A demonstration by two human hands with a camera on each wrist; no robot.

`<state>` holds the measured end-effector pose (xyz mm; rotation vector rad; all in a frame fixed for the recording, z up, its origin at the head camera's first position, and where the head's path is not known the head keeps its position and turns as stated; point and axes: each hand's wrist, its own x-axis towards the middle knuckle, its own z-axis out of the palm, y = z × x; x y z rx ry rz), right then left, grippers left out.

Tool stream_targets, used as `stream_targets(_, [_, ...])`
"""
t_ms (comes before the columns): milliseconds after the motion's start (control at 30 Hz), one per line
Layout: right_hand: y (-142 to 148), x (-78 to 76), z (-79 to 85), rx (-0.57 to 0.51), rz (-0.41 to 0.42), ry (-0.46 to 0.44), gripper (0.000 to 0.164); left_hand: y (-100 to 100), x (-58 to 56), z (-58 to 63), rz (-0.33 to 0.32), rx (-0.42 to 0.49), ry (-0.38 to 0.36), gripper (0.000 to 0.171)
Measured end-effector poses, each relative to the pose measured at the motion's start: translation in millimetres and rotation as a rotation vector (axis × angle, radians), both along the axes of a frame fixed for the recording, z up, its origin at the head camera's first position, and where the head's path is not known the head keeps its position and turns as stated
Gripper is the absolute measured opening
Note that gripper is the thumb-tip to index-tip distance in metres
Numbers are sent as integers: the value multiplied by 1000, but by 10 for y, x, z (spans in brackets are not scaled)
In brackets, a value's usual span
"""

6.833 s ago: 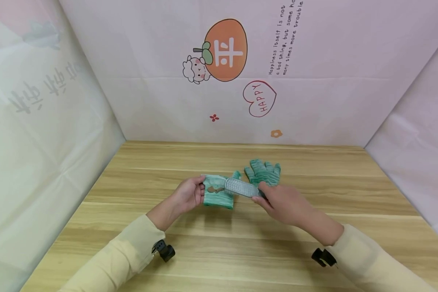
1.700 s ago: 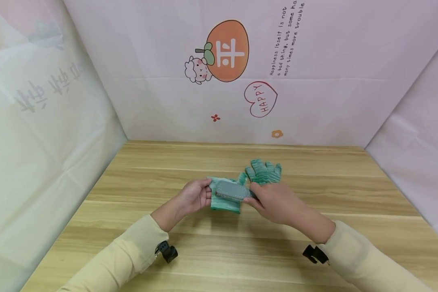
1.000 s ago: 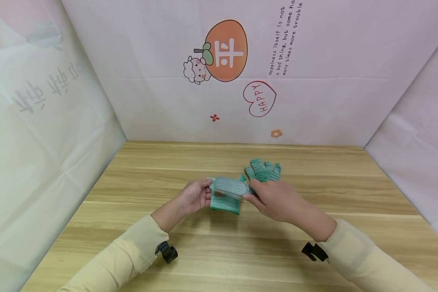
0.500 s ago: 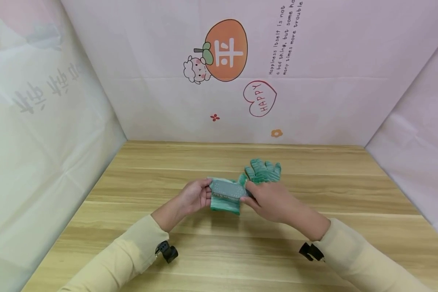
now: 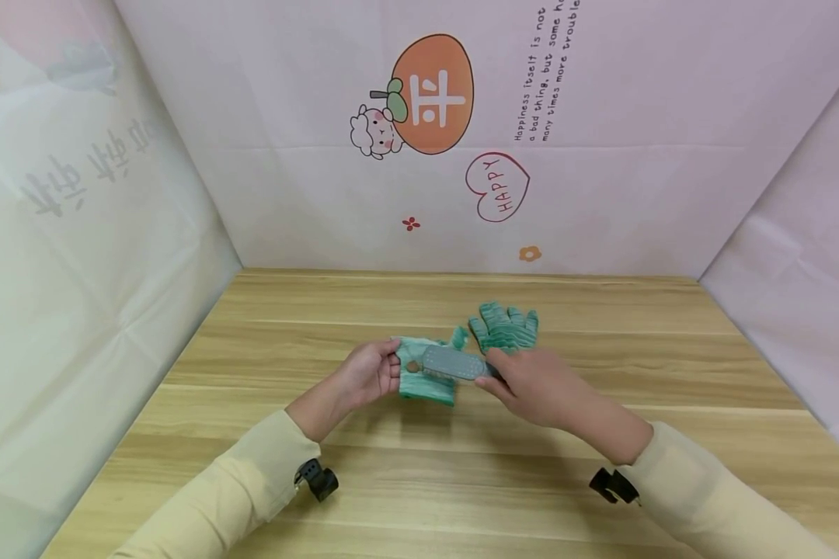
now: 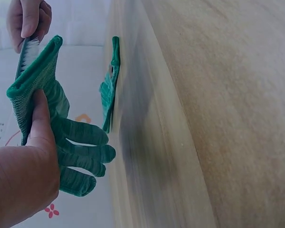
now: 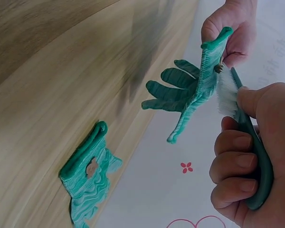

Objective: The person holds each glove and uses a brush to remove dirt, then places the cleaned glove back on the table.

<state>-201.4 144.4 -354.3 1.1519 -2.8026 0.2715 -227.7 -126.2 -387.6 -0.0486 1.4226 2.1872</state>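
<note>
My left hand pinches one side of a green-and-white knit glove, held up above the table with its fingers hanging down in the left wrist view. A small brown mark shows on the glove's upper face. My right hand grips the grey-green handle of a scrubbing brush. Its white bristles face the glove, right beside the brown mark. Behind my right hand a second matching glove lies on the table; the right wrist view shows a brown patch near its cuff.
The wood-grain table runs back to a white printed cloth hung as a wall behind it. More white cloth hangs at the left and right sides. Dark wrist cameras are strapped over both sleeves.
The brush has stroked back and forth over the glove. Since half a second ago it has slid right, uncovering the brown mark. The held glove has shifted slightly left; the second glove stays put.
</note>
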Motion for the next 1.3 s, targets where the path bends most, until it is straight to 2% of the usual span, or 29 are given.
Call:
stream_targets(233, [28, 4, 14, -29, -3, -8, 27, 17, 8, 11, -18, -4, 11, 28])
stream_targets(433, [-67, -1, 82, -38, -16, -36, 28, 66, 16, -19, -54, -12, 29, 31])
stream_targets(667, [-194, -16, 79, 7, 0, 7, 28, 131, 27, -6, -25, -43, 34, 36])
stream_targets(933, [-197, -38, 18, 6, 7, -10, 28, 93, 28, 11, -3, -44, 8, 34])
stream_targets(1300, [-116, -38, 8, -8, 12, -69, 26, 66, 0, -2, -11, -20, 7, 32])
